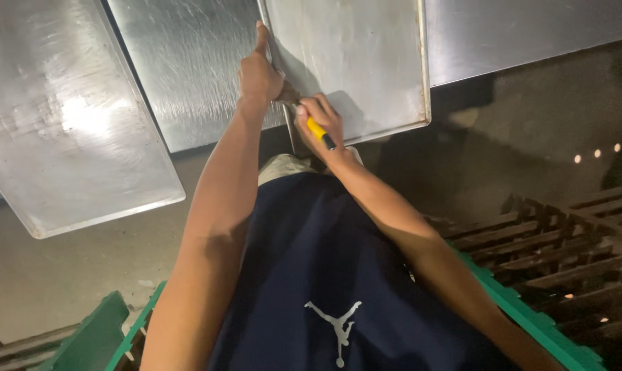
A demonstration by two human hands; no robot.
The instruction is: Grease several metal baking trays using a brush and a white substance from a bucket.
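Shiny grey metal fills the top of the view: three big metal sheets lie on a dark floor. The left sheet is the biggest and sits tilted. The middle sheet lies beside it. The right sheet has a raised rim and overlaps the middle one. A green crate and dark wooden slats are near the person's legs.

Both arms reach straight out to the seam between the middle and right sheets. The left hand presses down on that seam, first finger stretched out along the edge and the other fingers curled in. The right hand is just beside it, fingers pinched tight around a small yellow-handled tool. Its tip is hidden under the hands, so I cannot tell what kind it is.

It looks like marking or cutting along the edge is under way. The next move calls for a steady hold and a slow pull along the line.
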